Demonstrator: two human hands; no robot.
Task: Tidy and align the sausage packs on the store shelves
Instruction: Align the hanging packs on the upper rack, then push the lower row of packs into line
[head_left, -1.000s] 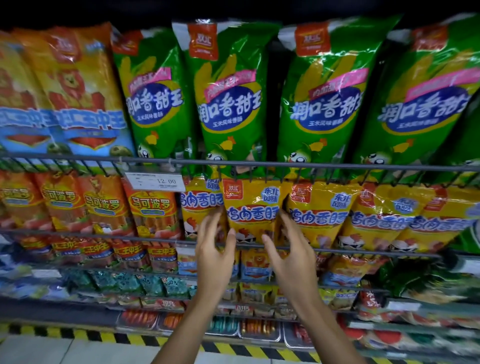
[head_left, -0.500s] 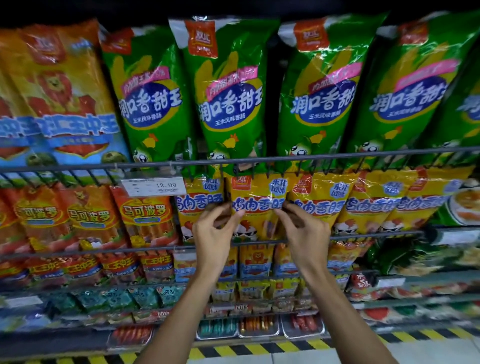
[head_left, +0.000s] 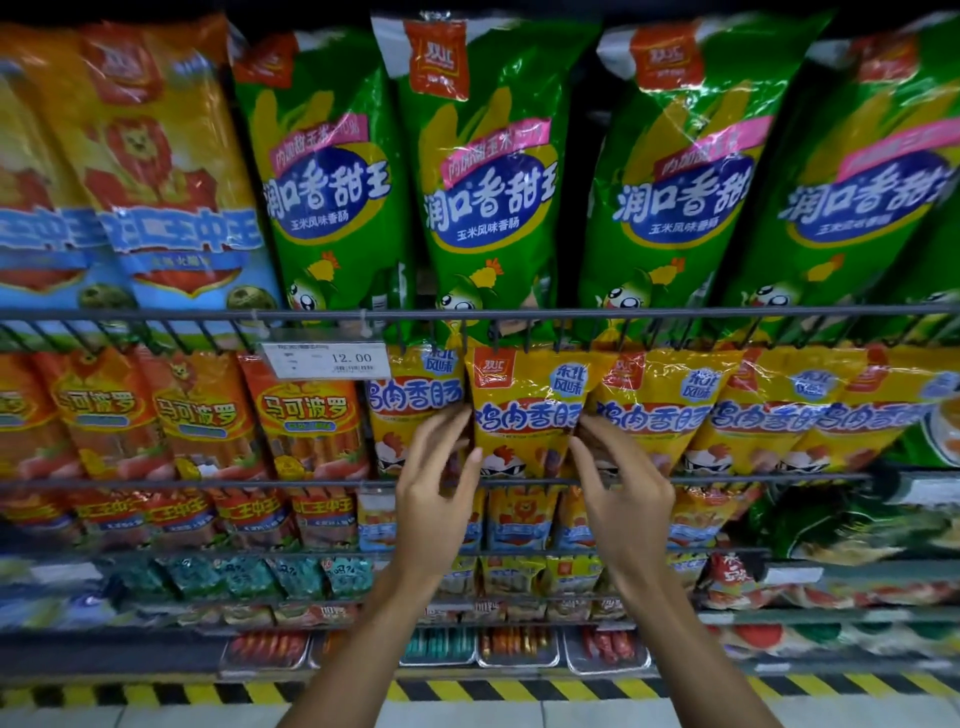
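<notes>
A yellow chicken sausage pack (head_left: 524, 410) stands in the second shelf row, behind a wire rail (head_left: 260, 483). My left hand (head_left: 436, 488) grips its left edge with curled fingers. My right hand (head_left: 618, 488) grips its right edge the same way. More yellow packs (head_left: 753, 415) stand to its right, overlapping and leaning, and one yellow pack (head_left: 410, 400) sits to its left, partly behind my left fingers. Tall green corn sausage packs (head_left: 488, 182) fill the row above.
Orange packs (head_left: 306, 415) stand left of the yellow ones, under a price tag (head_left: 327, 358) clipped to the upper rail. Orange and blue lion packs (head_left: 156, 171) fill the top left. Lower shelves hold small packs and trays. A yellow-black floor stripe (head_left: 156, 693) runs below.
Both hands moved up from in front of the rail and closed onto the sides of the middle yellow pack. The view drew closer to the shelf.
</notes>
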